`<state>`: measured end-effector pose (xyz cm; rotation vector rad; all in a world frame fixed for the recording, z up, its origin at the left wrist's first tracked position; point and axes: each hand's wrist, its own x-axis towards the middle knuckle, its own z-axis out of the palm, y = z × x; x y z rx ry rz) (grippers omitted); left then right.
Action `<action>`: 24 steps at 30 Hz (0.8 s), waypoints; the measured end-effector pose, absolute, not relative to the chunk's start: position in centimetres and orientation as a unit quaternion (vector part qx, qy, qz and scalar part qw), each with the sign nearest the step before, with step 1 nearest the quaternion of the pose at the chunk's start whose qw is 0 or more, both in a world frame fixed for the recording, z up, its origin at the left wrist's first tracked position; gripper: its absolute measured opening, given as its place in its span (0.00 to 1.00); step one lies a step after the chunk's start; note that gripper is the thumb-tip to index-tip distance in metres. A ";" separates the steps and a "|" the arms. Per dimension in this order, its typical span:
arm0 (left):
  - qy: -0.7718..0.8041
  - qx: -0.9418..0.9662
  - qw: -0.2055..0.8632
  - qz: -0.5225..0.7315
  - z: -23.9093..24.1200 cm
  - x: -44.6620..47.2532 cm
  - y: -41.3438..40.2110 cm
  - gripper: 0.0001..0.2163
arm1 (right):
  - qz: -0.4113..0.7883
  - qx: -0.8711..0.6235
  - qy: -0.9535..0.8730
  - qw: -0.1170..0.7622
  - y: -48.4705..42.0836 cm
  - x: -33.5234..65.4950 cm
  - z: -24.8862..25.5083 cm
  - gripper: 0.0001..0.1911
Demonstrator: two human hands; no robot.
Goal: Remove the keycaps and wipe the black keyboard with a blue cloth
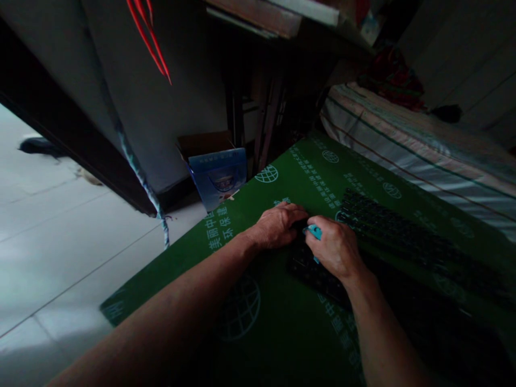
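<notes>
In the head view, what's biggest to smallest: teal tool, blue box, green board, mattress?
1. Green board
2. Mattress, partly cut off
3. Blue box
4. Teal tool, partly covered by the right hand

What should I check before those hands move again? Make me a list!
1. Teal tool gripped: ok, it's in the right hand.
2. Left hand well away from the tool: not ok, it's close by.
3. Tool's working tip easy to see: cannot tell, too dark and small.
4. Green board under the black panel: ok.
5. Good light on the panel: not ok, it's very dim.
</notes>
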<state>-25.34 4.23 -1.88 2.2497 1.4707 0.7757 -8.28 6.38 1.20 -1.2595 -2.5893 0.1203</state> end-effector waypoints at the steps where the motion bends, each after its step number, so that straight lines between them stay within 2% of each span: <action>1: 0.519 0.791 0.172 0.274 -1.9 -25.3 4.3 0.23 | 0.032 -0.434 -0.892 0.121 6.3 -8.4 1.3 0.09; 7: 0.519 0.790 0.175 0.275 -1.7 -25.3 4.3 0.24 | -0.008 -0.442 -0.891 0.101 6.3 -8.6 1.5 0.09; 19: 0.515 0.791 0.187 0.272 -1.5 -25.5 4.4 0.22 | -0.012 -0.442 -0.894 0.079 6.1 -8.7 2.2 0.09; 24: 0.517 0.788 0.193 0.272 -1.6 -25.6 4.4 0.22 | 0.005 -0.442 -0.891 0.106 6.7 -8.2 1.6 0.09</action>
